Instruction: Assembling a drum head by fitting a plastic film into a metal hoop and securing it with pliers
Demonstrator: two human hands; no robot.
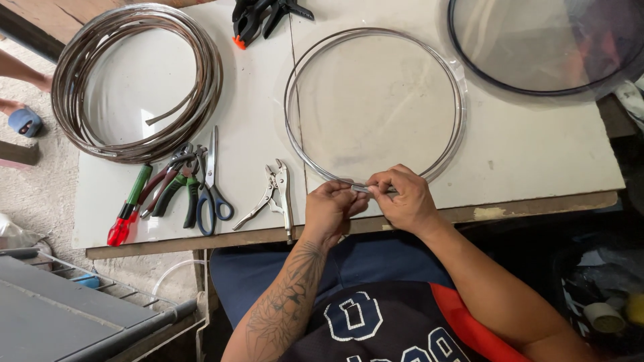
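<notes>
Pinching the near edge of a thin metal ring (376, 100), both hands meet at the front of the white table (537, 154). The left hand (332, 208) and the right hand (402, 198) have their fingers closed on the same small spot, maybe where the ring's two ends join; it is too small to be sure. That bit of ring runs sideways, left to right, between the fingertips. The rest of the ring lies flat, curving away from the person. Both hands are equally close. Locking pliers (274, 194) lie just left of the left hand.
</notes>
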